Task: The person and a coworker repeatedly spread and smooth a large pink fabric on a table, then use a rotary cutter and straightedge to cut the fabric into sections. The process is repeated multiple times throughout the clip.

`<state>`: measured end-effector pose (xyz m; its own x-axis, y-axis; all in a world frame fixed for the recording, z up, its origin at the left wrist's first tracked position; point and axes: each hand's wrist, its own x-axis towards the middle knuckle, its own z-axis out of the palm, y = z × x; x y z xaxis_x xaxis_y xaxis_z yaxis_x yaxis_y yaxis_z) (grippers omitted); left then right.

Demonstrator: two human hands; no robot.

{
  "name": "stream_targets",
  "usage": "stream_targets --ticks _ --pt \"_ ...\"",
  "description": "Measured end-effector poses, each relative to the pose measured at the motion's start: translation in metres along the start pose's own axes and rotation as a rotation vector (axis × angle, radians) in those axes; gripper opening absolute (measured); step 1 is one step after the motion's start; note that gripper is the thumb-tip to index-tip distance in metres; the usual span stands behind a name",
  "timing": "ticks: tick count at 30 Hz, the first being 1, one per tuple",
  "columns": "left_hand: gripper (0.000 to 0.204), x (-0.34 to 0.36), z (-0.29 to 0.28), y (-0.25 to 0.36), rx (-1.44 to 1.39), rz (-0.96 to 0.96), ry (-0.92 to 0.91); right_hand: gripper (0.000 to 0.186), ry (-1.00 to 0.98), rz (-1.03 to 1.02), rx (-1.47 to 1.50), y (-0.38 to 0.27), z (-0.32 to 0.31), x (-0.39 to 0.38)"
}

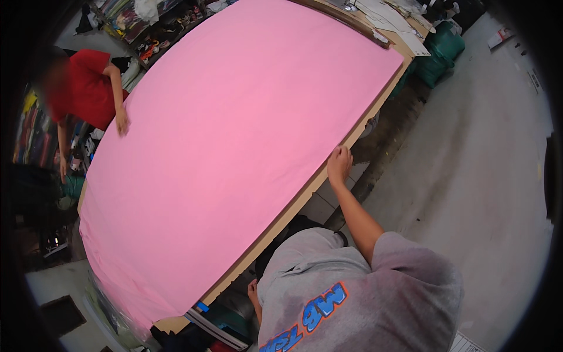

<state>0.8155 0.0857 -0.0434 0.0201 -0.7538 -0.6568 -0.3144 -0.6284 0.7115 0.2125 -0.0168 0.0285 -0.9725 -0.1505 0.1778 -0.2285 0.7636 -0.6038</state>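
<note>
A wide sheet of pink fabric (229,117) is spread over a long table, with slight wrinkles near its left end. At the near long edge, my right hand (339,166) has its fingers curled and pressed together on the fabric's border. My left hand (253,291) hangs low beside my grey shirt, below the table edge. It is mostly covered by my body, so its fingers are hard to read. Between the cloth and me runs a strip of the tan tabletop edge (258,249).
Across the table, a co-worker in a red shirt (88,88) has one hand by the cloth's far edge. Paper pattern pieces (387,20) lie at the far right end, beside a green sack (441,50). Shelves of folded cloth (38,132) stand behind the co-worker. Grey floor (457,158) extends right.
</note>
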Motion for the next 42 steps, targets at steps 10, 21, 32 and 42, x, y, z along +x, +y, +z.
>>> stream_targets --ticks 10,21,32,42 --pt "0.019 0.008 -0.009 -0.028 0.004 0.012 -0.064 0.060 -0.264 -0.573 -0.193 -0.123 0.101 0.046" --pt "0.016 0.026 -0.016 -0.055 -0.212 -0.025 -0.017 0.058 -0.100 -0.064 -0.314 -0.029 0.045 0.037" --pt "0.020 -0.033 -0.053 0.060 -0.287 0.256 0.753 0.044 -0.874 0.685 0.442 0.236 0.074 -0.049" --pt "0.036 -0.015 -0.233 0.073 -0.507 0.270 0.859 0.037 -1.507 -0.051 -0.254 0.107 0.061 -0.244"
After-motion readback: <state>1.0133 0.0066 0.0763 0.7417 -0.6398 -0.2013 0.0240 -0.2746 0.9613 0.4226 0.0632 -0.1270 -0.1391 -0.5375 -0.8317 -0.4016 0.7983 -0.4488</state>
